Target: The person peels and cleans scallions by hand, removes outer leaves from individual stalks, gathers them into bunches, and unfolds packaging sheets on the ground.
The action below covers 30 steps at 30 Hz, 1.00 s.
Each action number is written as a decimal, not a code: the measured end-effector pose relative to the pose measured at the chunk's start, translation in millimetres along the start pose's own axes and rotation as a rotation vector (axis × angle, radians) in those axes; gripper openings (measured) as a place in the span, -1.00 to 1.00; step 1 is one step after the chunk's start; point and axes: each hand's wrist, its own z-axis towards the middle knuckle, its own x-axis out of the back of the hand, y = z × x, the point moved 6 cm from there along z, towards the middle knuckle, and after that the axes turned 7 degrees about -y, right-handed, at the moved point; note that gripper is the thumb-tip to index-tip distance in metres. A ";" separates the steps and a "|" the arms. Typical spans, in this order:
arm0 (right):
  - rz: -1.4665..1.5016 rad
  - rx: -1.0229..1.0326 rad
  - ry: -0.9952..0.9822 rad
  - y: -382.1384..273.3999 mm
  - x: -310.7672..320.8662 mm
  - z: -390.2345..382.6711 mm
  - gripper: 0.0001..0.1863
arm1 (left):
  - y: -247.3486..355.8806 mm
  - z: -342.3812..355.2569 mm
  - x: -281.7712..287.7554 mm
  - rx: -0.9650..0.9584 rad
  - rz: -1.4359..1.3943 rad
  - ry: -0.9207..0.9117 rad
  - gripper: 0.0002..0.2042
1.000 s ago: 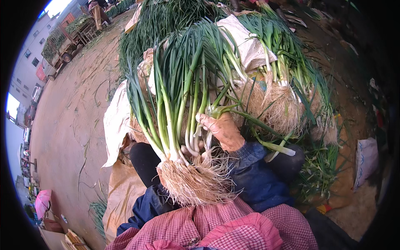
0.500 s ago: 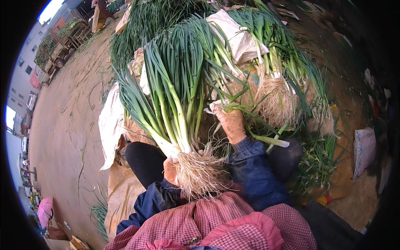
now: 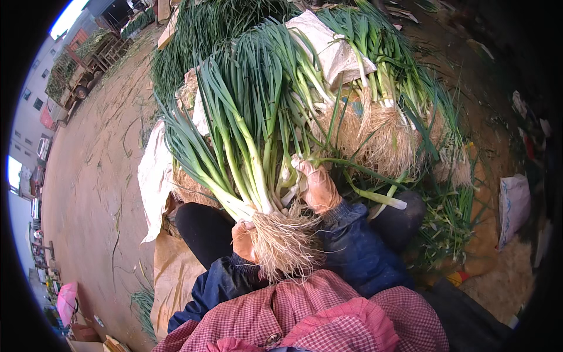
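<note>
A thick bunch of green onions (image 3: 249,146) lies across my lap, leaves pointing away and the pale, tangled roots (image 3: 285,240) toward me. My left hand (image 3: 244,242), in an orange glove, is wrapped around the white stem ends; the roots hide part of its fingers. On the bunch's right side, my gloved right hand (image 3: 318,186) is closed on some loose green onion leaves (image 3: 346,164), close to the white stems. A cut-off stalk (image 3: 378,198) lies by my right knee.
More green onions (image 3: 390,100) with long roots are piled ahead, partly under a white sack (image 3: 331,47). Leaf scraps (image 3: 446,226) lie at right, near a white bag (image 3: 514,208). Brown sheeting (image 3: 173,276) spreads at left. A loaded truck (image 3: 76,76) stands far left, a pink umbrella (image 3: 67,302) lower left.
My right hand has come down and toward the stems of the bunch, with the loose leaves still in it. My left hand keeps its hold on the bunch.
</note>
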 end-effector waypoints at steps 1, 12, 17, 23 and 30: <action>0.078 -0.087 -0.059 7.8 -6.6 -4.2 -0.67 | 2.6 1.8 -9.3 -0.040 -0.085 -0.119 -0.75; 0.715 -0.137 -0.175 -28.4 -8.1 18.1 -0.84 | -0.2 8.1 -19.8 -0.232 -0.271 -0.213 -0.30; 0.618 -0.338 -0.040 -29.8 -41.7 64.7 -0.71 | 8.1 -5.4 -5.2 -0.238 -0.097 -0.088 -0.30; 0.700 -0.107 -0.217 -34.4 -45.1 68.1 -0.63 | -8.3 -8.0 -10.6 -0.376 -0.205 -0.031 -0.35; 0.634 -0.120 -0.127 16.4 -28.6 47.5 -0.71 | 1.6 -15.4 27.5 -0.250 -0.135 0.062 -0.31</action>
